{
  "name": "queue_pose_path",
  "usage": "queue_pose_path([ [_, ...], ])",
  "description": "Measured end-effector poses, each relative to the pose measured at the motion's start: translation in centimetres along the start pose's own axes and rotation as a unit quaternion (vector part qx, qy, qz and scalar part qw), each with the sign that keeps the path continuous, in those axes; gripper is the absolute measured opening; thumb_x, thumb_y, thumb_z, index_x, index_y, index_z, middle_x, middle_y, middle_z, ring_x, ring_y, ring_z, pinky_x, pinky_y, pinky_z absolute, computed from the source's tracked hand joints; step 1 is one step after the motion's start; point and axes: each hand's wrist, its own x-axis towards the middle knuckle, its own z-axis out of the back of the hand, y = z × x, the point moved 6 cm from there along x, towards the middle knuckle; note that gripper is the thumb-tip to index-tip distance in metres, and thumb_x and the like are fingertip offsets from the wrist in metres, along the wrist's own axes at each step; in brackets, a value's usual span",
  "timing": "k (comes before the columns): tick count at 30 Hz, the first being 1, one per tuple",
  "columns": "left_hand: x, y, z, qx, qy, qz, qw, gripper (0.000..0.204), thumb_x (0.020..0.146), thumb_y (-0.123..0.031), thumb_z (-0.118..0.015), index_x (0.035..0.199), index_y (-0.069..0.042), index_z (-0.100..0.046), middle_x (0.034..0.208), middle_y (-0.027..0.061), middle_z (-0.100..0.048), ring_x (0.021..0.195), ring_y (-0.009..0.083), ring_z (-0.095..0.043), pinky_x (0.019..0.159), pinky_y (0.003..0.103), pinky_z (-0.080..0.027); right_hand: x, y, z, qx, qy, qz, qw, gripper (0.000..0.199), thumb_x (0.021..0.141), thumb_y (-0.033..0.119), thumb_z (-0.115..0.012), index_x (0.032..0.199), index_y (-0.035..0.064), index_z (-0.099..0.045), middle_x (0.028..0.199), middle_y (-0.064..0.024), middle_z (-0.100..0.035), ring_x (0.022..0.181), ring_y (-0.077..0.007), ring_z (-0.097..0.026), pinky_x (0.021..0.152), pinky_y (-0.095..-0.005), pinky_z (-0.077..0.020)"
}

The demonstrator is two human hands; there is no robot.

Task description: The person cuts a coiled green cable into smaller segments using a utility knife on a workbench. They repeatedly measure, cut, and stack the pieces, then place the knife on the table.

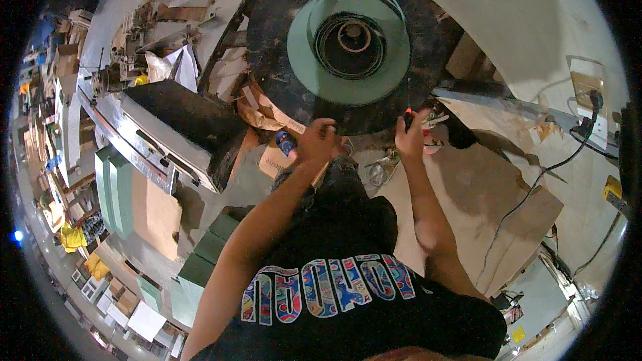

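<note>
In front of me a wide coil of pale green strip (305,60) lies on a round black disc (267,27), with a narrower dark coil (329,60) and a tan core ring (354,38) at its middle. My right hand (409,139) is closed around the red and black handle of a slim tool, which looks like a screwdriver (408,119). Its thin shaft points away from me, over the disc toward the coil. At the disc's near edge, my left hand (317,140) has its fingers curled together; whatever they may hold is hidden.
To the left stand a black-topped machine part (187,120) and a cluttered bench (207,0). Green panels (120,194) lean below it. At right, a black cable (528,197) runs from a wall socket (588,87) past a brown board (468,207). Cardboard (271,160) lies under the disc's edge.
</note>
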Motion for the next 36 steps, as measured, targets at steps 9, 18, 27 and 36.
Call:
queue_pose_path([
  [9,4.7,-3.3,3.9,-0.258,-0.079,0.114,0.956,0.029,0.108,-0.025,-0.068,0.129,-0.006,-0.07,0.106,0.0043,-0.075,0.09,0.0158,-0.069,0.084,0.03,-0.055,5.2,11.4,1.0,0.14,0.025,0.121,0.982,0.05,0.098,0.016,-0.067,0.144,-0.001,-0.053,0.13,-0.0244,-0.062,0.12,-0.0453,-0.061,0.107,-0.0493,-0.0483],
  [18,3.4,1.9,4.5,-0.271,-0.188,0.185,0.926,0.045,0.105,-0.022,-0.07,0.143,-0.004,-0.054,0.113,0.0088,-0.067,0.1,0.0178,-0.068,0.09,0.041,-0.056,2.5,18.0,-4.1,0.177,0.141,0.208,0.952,0.035,0.097,0.017,-0.073,0.128,0.0035,-0.067,0.138,-0.0202,-0.062,0.124,-0.0387,-0.063,0.105,-0.0454,-0.0505],
  [27,5.4,-0.3,6.8,0.192,-0.25,0.078,0.946,0.07,0.095,-0.024,-0.075,0.157,-0.009,-0.046,0.157,0.0255,-0.042,0.141,0.0455,-0.046,0.112,0.056,-0.044,18.4,8.4,-1.3,0.007,-0.015,-0.042,0.999,0.055,0.1,0.03,-0.076,0.14,0.0019,-0.053,0.105,-0.018,-0.072,0.098,-0.0394,-0.071,0.087,-0.0504,-0.0547],
  [36,8.2,-8.1,5.1,0.208,-0.182,-0.014,0.961,0.054,0.1,-0.028,-0.071,0.148,-0.009,-0.057,0.135,0.0166,-0.059,0.125,0.0363,-0.055,0.107,0.054,-0.043,13.6,9.5,0.5,0.114,0.055,-0.015,0.992,0.055,0.097,0.015,-0.068,0.144,0.0031,-0.043,0.108,-0.0215,-0.073,0.094,-0.0395,-0.073,0.087,-0.0489,-0.0571],
])
